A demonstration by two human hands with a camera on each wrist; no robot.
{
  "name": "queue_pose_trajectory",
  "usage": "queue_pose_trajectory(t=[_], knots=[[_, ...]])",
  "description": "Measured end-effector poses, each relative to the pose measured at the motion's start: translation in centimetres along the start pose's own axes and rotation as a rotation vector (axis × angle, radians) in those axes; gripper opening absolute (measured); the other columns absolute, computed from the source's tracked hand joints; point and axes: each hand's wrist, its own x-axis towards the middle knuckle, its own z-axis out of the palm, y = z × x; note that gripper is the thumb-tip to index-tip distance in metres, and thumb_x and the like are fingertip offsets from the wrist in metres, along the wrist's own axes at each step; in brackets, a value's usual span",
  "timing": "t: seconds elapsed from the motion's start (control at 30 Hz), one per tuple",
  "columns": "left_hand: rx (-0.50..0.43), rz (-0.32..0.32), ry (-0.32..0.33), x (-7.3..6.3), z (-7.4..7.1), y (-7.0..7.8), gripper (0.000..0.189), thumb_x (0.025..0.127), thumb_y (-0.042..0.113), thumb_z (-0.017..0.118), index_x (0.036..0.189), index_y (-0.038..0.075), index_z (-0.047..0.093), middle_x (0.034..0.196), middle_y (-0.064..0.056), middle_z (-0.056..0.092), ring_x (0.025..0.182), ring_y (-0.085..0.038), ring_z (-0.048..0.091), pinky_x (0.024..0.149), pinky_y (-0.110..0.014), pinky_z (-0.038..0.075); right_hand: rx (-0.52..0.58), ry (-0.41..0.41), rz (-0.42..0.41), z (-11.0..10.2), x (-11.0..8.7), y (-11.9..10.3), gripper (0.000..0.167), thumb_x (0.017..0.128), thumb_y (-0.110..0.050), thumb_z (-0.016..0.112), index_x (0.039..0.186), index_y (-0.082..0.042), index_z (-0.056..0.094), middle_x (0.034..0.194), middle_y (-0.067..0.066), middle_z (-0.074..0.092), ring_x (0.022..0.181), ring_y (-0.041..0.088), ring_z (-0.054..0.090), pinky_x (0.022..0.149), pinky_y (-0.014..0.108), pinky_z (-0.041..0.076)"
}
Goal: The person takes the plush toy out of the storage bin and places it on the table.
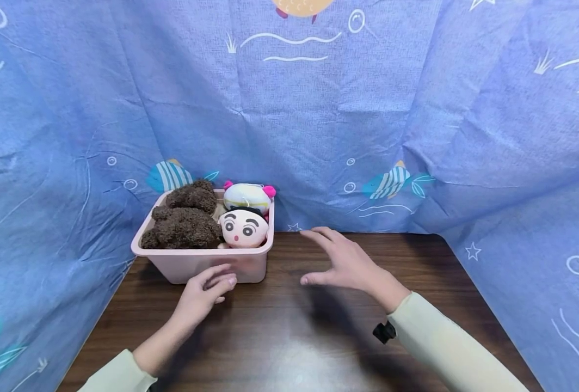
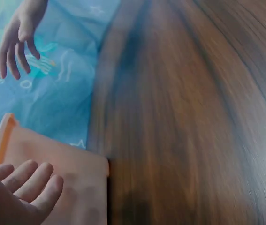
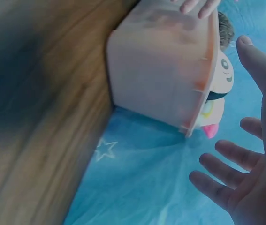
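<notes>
A pink plastic bin (image 1: 206, 265) stands at the back left of the table, filled with plush toys. Inside it lie dark brown curly plush toys (image 1: 186, 226), a round-faced doll (image 1: 244, 228) with thick black brows, and a white plush (image 1: 247, 197) with bright pink tips. Just in front of the bin's near wall hovers my left hand (image 1: 205, 291), fingers loosely bent and holding nothing. To the right of the bin, my right hand (image 1: 345, 262) is held above the table, its fingers and thumb spread apart with nothing between them. The right wrist view shows that hand (image 3: 245, 173) apart from the bin.
The dark wood table (image 1: 289, 326) extends in front of the bin and to its right. A blue sea-print cloth (image 1: 289, 125) hangs behind the table and along both sides. A small black object (image 1: 384, 331) sits at my right cuff.
</notes>
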Motion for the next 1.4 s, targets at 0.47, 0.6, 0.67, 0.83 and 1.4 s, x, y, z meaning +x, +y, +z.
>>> queue_pose_trajectory(t=[0.47,0.6,0.67,0.83,1.4], knots=[[-0.460,-0.254,0.064,1.4,-0.9,1.4,0.045,0.102,0.033,0.065,0.135,0.006,0.049,0.112,-0.003,0.078,0.100,-0.016,0.076,0.089,-0.039,0.063,0.286,0.034,-0.066,0.2,7.7,-1.0,0.078,0.078,-0.042,0.090,0.143,-0.012,0.058,0.132,0.006,0.067,0.117,0.026,0.066,0.096,0.039,0.059],[-0.497,-0.258,0.080,1.7,-0.9,1.6,0.036,0.102,0.033,0.066,0.126,0.010,0.052,0.110,-0.002,0.079,0.099,-0.016,0.076,0.086,-0.037,0.063,0.344,0.007,-0.054,0.8,9.6,-1.1,0.071,0.081,-0.034,0.089,0.141,-0.010,0.060,0.129,0.009,0.067,0.115,0.026,0.066,0.092,0.039,0.061],[-0.514,-0.256,0.092,1.9,-1.1,1.6,0.032,0.101,0.033,0.067,0.121,0.012,0.053,0.108,-0.001,0.079,0.098,-0.015,0.077,0.084,-0.035,0.064,0.347,-0.006,-0.041,1.1,10.4,-1.2,0.070,0.081,-0.034,0.089,0.140,-0.010,0.060,0.128,0.010,0.067,0.114,0.025,0.066,0.091,0.038,0.061],[-0.535,-0.254,0.124,2.3,-1.7,1.6,0.027,0.102,0.031,0.066,0.116,0.012,0.053,0.106,0.001,0.080,0.099,-0.014,0.076,0.085,-0.033,0.064,0.313,-0.046,-0.018,1.3,12.2,-1.8,0.069,0.082,-0.037,0.087,0.139,-0.010,0.060,0.129,0.011,0.067,0.111,0.024,0.065,0.093,0.038,0.060],[-0.565,-0.257,0.234,2.7,-1.7,1.6,0.018,0.102,0.018,0.065,0.113,0.010,0.053,0.089,0.008,0.079,0.087,-0.008,0.077,0.084,-0.030,0.063,0.208,-0.095,0.021,3.0,14.7,-4.1,0.069,0.079,-0.042,0.088,0.138,-0.017,0.063,0.123,-0.001,0.070,0.107,0.021,0.066,0.094,0.035,0.054]])
